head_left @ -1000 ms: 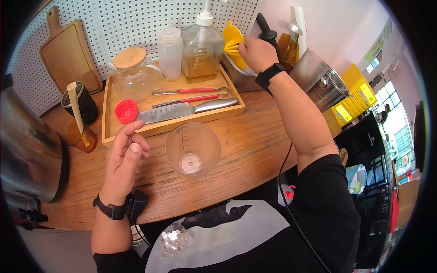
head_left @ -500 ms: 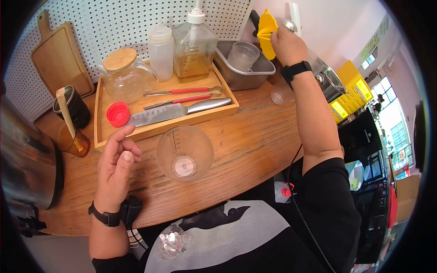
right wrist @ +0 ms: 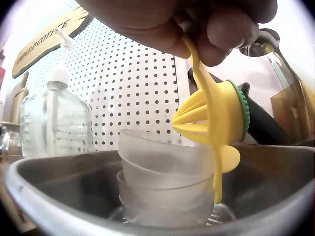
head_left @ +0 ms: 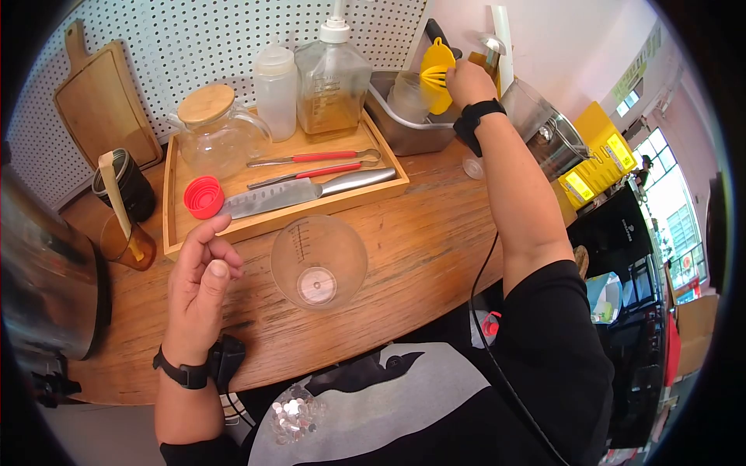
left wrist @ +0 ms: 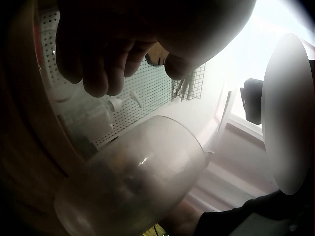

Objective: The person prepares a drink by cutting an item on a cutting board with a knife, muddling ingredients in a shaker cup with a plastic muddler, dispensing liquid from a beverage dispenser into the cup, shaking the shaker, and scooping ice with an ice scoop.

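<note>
My right hand [head_left: 472,84] pinches a yellow citrus reamer [right wrist: 211,118] by its edge. The reamer hangs on its side, ridged cone facing left, with a green ring behind. Its lower end dips inside the rim of a metal bin [right wrist: 59,172], beside a stack of frosted plastic cups [right wrist: 165,189]. On the near part of the table, my left hand [head_left: 198,283] is raised with fingers loosely bent and holds nothing. To its right stands a clear measuring cup [head_left: 318,260] with marks on its wall; it also fills the lower middle of the left wrist view.
A wooden tray [head_left: 291,213] bears a knife [head_left: 272,194], red-handled tongs [head_left: 318,158], a red lid [head_left: 203,196], a glass teapot [head_left: 214,140], a squeeze bottle [head_left: 274,93] and a pump bottle [head_left: 332,85]. Metal pots [head_left: 556,147] stand right of the bin.
The reamer swung right and up from the bin, then came back left and lower, beside the cups. My left hand keeps its pose while the head view has shifted slightly.
</note>
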